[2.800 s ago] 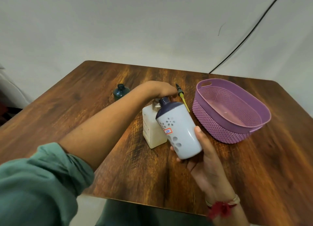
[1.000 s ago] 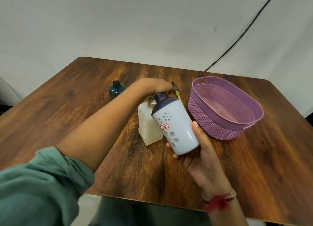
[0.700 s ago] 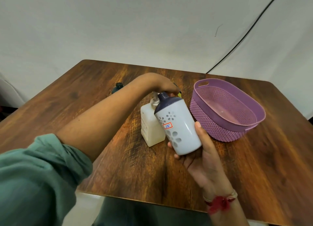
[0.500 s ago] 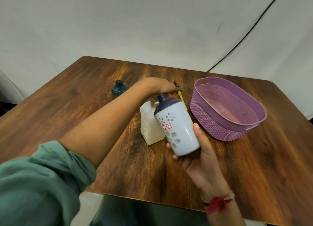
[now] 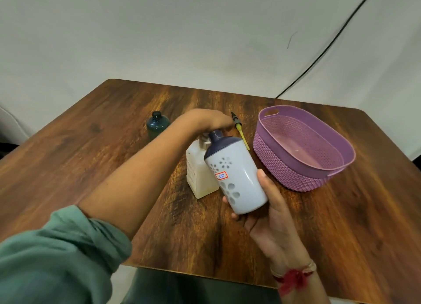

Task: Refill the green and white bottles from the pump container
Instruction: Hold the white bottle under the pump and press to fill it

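filling of the white bottle (image 5: 237, 176) looks like the step in hand. the right hand (image 5: 271, 212) holds it off the table (image 5: 91, 167), tilted away from the person, with thumb on the near side and fingers (image 5: 227, 200) wrapped round the far side, clamped on its body. its dark neck sits right under the left hand (image 5: 205, 121), which lies over the top of the pump container (image 5: 198, 176). the pump head is hidden under that hand. the fingers bend down over it, but i cannot tell whether they clasp it or only press. the pump container stands upright on the table, touching the white bottle's shoulder.

the green bottle (image 5: 157, 126) stands apart at the far left with its cap on, so its turn is probably not yet begun. a purple basket (image 5: 284, 167) sits to the right, with a yellow-handled tool (image 5: 241, 133) lying behind the bottles.

no liquid is visible, so how full the white bottle is cannot be judged. the next move likely calls for steady downward strokes on the pump while the right hand holds the neck under the spout, lest the liquid run down the outside.
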